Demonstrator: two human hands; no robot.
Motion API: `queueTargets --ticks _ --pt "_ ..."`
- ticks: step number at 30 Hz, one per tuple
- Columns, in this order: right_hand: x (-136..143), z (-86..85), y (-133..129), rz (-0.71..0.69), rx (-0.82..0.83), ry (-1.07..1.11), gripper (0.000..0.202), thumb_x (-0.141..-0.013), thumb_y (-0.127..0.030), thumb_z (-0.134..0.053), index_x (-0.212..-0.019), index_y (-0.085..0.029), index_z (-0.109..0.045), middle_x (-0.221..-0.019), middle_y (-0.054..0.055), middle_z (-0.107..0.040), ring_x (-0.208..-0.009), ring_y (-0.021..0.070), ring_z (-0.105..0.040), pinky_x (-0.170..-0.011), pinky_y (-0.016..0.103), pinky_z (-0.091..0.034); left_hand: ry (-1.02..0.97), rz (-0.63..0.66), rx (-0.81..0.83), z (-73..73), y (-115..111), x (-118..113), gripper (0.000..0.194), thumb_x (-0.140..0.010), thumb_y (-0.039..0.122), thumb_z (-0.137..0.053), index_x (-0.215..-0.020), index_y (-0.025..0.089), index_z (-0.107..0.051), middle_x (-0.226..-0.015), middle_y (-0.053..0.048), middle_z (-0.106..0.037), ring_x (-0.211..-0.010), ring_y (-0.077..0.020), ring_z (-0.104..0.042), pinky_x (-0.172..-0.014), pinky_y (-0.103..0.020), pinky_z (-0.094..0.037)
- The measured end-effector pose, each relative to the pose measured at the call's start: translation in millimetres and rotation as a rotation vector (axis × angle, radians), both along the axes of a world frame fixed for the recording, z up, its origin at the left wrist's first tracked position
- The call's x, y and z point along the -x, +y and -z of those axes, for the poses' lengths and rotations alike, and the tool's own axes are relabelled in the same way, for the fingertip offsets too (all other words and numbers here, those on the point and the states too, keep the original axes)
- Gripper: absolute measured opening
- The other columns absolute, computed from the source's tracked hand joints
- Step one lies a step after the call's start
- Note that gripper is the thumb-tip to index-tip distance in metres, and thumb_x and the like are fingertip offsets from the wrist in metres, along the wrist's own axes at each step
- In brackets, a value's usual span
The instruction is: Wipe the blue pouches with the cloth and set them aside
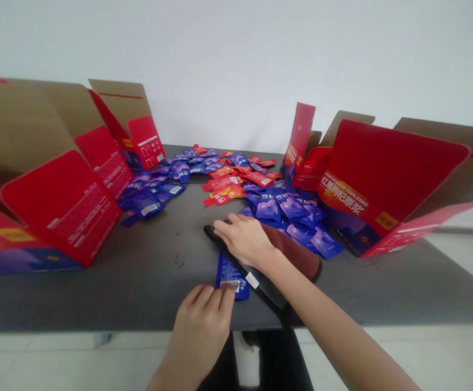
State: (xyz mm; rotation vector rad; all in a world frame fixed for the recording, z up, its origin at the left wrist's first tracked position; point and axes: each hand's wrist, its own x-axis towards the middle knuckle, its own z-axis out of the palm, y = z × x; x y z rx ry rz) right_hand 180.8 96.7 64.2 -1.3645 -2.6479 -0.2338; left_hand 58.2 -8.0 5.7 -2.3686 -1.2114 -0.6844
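Note:
My left hand [206,312] is closed at the lower end of a blue pouch [233,271], its fingertips pressed on the pouch near a white barcode label. The pouch lies flat near the table's front edge, its upper right side under a dark pouch-like case [266,285] with a black edge and a brown panel [293,252]. My right hand [242,233] rests on the upper end of this case, fingers bent over its black edge. Blue sachets [291,209] are heaped just beyond the case, partly hidden by it.
Open red boxes [67,203] stand along the left, and more open red boxes [377,179] stand on the right. Red sachets [224,187] and blue sachets [146,201] lie across the back and left of the grey table [158,277]. A pale wall rises behind.

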Motion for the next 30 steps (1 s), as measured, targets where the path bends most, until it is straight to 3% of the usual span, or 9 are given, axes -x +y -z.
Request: queueTargets --ticks 3,6,9,12,16,19,22,26,30 --pt "-4.5 -9.1 -35.1 -0.108 -0.029 0.063 0.029 -0.092 -0.035 -0.027 -0.100 -0.028 -0.054 -0.085 0.003 -0.053 -0.076 0.0160 -0.049 -0.063 0.027 -0.031 -0.039 -0.039 -0.021 1.2 -3.4 -5.0 0.023 -0.070 -0.001 -0.042 -0.071 0.012 -0.061 -0.055 -0.004 -0.054 -0.055 -0.0188 -0.052 -0.058 -0.033 -0.046" --pt "-10.5 0.7 -55.1 -0.193 0.065 0.026 0.025 -0.091 -0.032 -0.031 -0.095 -0.028 -0.055 -0.081 0.002 -0.053 -0.071 0.0147 -0.048 -0.061 0.026 -0.030 -0.027 -0.040 -0.015 2.9 -5.4 -5.9 0.024 -0.069 -0.001 -0.040 -0.061 0.015 -0.057 -0.051 -0.003 -0.051 -0.055 -0.0188 -0.051 -0.059 -0.033 -0.046" --pt "-14.1 19.8 -44.2 -0.190 0.108 0.002 0.027 -0.092 -0.035 -0.028 -0.095 -0.029 -0.054 -0.082 0.002 -0.055 -0.070 0.0148 -0.050 -0.060 0.025 -0.031 0.023 0.004 -0.026 2.7 -4.0 -2.7 0.025 -0.075 0.001 -0.038 -0.078 0.013 -0.060 -0.059 -0.004 -0.056 -0.056 -0.0176 -0.052 -0.058 -0.031 -0.046" --pt "-12.1 31.2 -12.2 -0.109 0.110 -0.017 0.032 -0.093 -0.037 -0.022 -0.100 -0.029 -0.052 -0.087 0.003 -0.056 -0.074 0.0147 -0.053 -0.060 0.024 -0.033 0.045 0.096 -0.081 0.7 -0.4 1.7 0.029 -0.079 0.001 -0.034 -0.092 0.008 -0.059 -0.069 -0.007 -0.061 -0.061 -0.0172 -0.054 -0.063 -0.031 -0.047" --pt "-5.7 22.4 21.8 0.030 0.122 -0.080 0.036 -0.093 -0.038 -0.020 -0.103 -0.025 -0.051 -0.091 0.006 -0.057 -0.075 0.0144 -0.055 -0.060 0.024 -0.033 0.056 0.115 -0.029 -2.4 3.0 5.4 0.024 -0.081 0.003 -0.037 -0.089 0.010 -0.059 -0.067 -0.006 -0.061 -0.061 -0.0171 -0.055 -0.064 -0.032 -0.048" --pt "-6.4 5.9 12.8 0.038 0.046 -0.011 0.037 -0.093 -0.039 -0.019 -0.101 -0.025 -0.052 -0.091 0.005 -0.056 -0.075 0.0143 -0.054 -0.061 0.024 -0.032 0.059 0.087 0.044 -3.5 2.7 6.3 0.024 -0.078 0.002 -0.040 -0.087 0.011 -0.059 -0.065 -0.005 -0.060 -0.059 -0.0177 -0.055 -0.060 -0.032 -0.049" --pt "-9.8 -2.1 -19.1 -0.073 -0.021 0.073 0.034 -0.093 -0.039 -0.022 -0.098 -0.027 -0.053 -0.086 0.003 -0.054 -0.075 0.0144 -0.051 -0.063 0.025 -0.031 0.052 0.083 0.065 -3.4 1.2 5.9 0.024 -0.075 0.000 -0.040 -0.085 0.012 -0.059 -0.065 -0.004 -0.060 -0.060 -0.0190 -0.056 -0.059 -0.033 -0.049" --pt "-9.6 12.1 -41.3 -0.212 0.094 0.022 0.026 -0.092 -0.034 -0.030 -0.095 -0.028 -0.055 -0.081 0.002 -0.054 -0.071 0.0138 -0.051 -0.060 0.025 -0.030 0.043 0.078 0.029 -2.5 0.8 4.3 0.026 -0.076 0.000 -0.036 -0.073 0.015 -0.057 -0.060 -0.004 -0.057 -0.059 -0.0188 -0.055 -0.060 -0.033 -0.049" --pt "0.9 30.9 -10.8 -0.165 0.095 -0.024 0.030 -0.092 -0.036 -0.024 -0.100 -0.030 -0.053 -0.087 0.003 -0.057 -0.074 0.0166 -0.055 -0.060 0.026 -0.033 0.026 0.123 -0.057 -3.1 5.4 3.6 0.028 -0.081 0.002 -0.034 -0.086 0.012 -0.060 -0.067 -0.005 -0.061 -0.062 -0.0160 -0.055 -0.063 -0.030 -0.048"
